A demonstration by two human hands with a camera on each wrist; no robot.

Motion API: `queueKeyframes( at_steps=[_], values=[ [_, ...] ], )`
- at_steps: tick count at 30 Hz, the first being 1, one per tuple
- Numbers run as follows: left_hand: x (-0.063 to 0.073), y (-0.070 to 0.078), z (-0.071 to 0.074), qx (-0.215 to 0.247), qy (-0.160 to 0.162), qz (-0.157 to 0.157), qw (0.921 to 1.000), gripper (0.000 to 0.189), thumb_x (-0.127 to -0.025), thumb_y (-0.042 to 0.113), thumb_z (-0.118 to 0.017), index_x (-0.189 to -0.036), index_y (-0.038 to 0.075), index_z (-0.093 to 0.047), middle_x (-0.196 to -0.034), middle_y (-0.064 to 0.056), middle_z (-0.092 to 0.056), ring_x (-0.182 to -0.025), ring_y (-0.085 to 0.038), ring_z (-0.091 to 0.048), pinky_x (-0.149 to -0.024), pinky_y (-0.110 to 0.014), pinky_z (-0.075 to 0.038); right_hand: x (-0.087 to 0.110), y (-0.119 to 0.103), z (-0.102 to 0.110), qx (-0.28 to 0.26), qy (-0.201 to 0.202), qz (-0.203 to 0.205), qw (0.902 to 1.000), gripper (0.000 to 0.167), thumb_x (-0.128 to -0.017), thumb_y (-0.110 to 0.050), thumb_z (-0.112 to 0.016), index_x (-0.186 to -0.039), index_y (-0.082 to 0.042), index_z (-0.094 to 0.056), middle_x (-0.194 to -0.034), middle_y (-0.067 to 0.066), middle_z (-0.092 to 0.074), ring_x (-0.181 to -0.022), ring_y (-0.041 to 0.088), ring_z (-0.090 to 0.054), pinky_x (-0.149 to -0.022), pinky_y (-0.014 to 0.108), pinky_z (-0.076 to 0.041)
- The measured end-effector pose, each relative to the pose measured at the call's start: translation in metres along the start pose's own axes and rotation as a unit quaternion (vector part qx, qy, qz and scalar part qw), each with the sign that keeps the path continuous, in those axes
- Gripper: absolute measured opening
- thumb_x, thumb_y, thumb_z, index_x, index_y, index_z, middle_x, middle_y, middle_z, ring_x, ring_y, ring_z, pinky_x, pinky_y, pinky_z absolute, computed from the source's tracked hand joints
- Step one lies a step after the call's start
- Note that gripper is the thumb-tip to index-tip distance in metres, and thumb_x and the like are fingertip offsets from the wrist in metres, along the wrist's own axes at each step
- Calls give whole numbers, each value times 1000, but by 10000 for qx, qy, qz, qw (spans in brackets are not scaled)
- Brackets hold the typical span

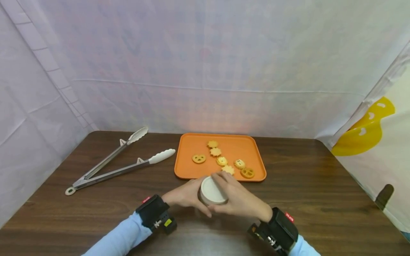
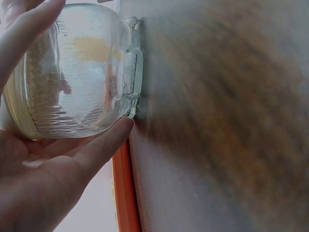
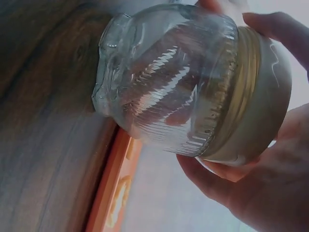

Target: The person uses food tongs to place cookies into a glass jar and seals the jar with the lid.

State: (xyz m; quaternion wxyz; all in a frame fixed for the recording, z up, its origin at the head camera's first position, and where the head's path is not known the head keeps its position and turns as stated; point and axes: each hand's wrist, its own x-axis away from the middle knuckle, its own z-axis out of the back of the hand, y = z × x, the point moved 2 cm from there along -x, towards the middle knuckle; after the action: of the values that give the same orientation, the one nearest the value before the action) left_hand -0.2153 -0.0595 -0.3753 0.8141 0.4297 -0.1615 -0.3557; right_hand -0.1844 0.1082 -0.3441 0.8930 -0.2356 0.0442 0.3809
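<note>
Left grip (image 1: pixel 186 193): I see it curled round the glass jar (image 2: pixel 84 72), lower centre of the head view.
Right grip (image 1: pixel 240 199): holding its pale lid (image 1: pixel 212 191).
Orange tray (image 1: pixel 246 146): just beyond, centre, bearing small biscuits (image 1: pixel 215 152).
Tongs (image 1: pixel 118 171): spread on the worktop (image 1: pixel 320 181), left.

This looks like a makeshift recording booth: a pale fabric backdrop (image 1: pixel 205 71) hangs directly behind the wood-grain table (image 1: pixel 307 185), a white curtain (image 1: pixel 29 138) lines its left, a yellow-printed sheet (image 1: pixel 362 133) its right; wrist-strapped cameras (image 1: pixel 168 224) sit above it.
</note>
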Motion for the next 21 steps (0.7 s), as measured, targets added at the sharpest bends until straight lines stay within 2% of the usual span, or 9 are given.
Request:
queueKeyframes(
  at_steps=[3,5,7,9,11,13,16,21],
  values=[
    [0,0,0,11,-10,-18,10000,88,-56,23,-85,-128,9,-37,-120,0,-50,-108,-14,-48,-91,-28,-37,-1,0,0,-224,-38,5,9997,81,-74,-45,-67,-133,-1,-36,-123,10,-41,-102,17,-47,-79,29,-46],
    [0,0,1,14,-26,-12,10000,87,-56,23,-84,-128,9,-37,-120,-1,-50,-108,-14,-48,-91,-28,-37,-1,-2,-1,-79,137,-15,9999,84,-72,-51,-66,-132,-1,-36,-121,11,-42,-100,17,-48,-78,29,-47],
    [0,0,1,33,-47,6,10000,87,-57,23,-84,-129,10,-36,-121,-1,-50,-108,-15,-48,-91,-29,-37,-1,-6,-4,350,416,-58,9985,89,-70,-60,-62,-131,0,-37,-117,13,-44,-97,18,-50,-74,30,-48],
    [0,1,1,51,-68,8,10000,87,-59,22,-83,-130,10,-35,-122,-3,-50,-109,-16,-48,-91,-29,-38,-2,-10,-7,914,718,-123,9931,93,-69,-66,-57,-129,2,-39,-112,14,-47,-93,19,-50,-71,30,-48],
    [1,1,1,72,-91,-4,9999,88,-60,22,-83,-132,9,-34,-124,-4,-49,-110,-17,-48,-92,-30,-37,-2,-14,-9,1420,897,-182,9856,95,-70,-68,-52,-129,5,-40,-107,14,-48,-89,19,-49,-67,29,-47],
    [1,2,1,54,-88,-13,9999,89,-60,22,-83,-132,9,-33,-124,-5,-49,-110,-17,-49,-92,-30,-38,-1,-16,-10,1707,952,-212,9805,93,-72,-66,-52,-127,8,-40,-102,13,-49,-86,18,-47,-65,28,-45],
    [1,2,2,44,-80,3,10000,88,-60,22,-83,-132,8,-33,-124,-4,-49,-109,-17,-49,-92,-30,-38,-1,-17,-11,1770,920,-249,9796,90,-73,-62,-56,-126,10,-41,-98,12,-48,-82,16,-44,-62,25,-44],
    [2,1,2,81,-43,11,10000,88,-58,21,-84,-131,8,-35,-124,-4,-49,-109,-16,-49,-92,-29,-38,-2,-14,-10,1544,871,-217,9839,87,-71,-58,-62,-124,9,-44,-98,10,-47,-82,15,-44,-62,24,-43]
  ],
)
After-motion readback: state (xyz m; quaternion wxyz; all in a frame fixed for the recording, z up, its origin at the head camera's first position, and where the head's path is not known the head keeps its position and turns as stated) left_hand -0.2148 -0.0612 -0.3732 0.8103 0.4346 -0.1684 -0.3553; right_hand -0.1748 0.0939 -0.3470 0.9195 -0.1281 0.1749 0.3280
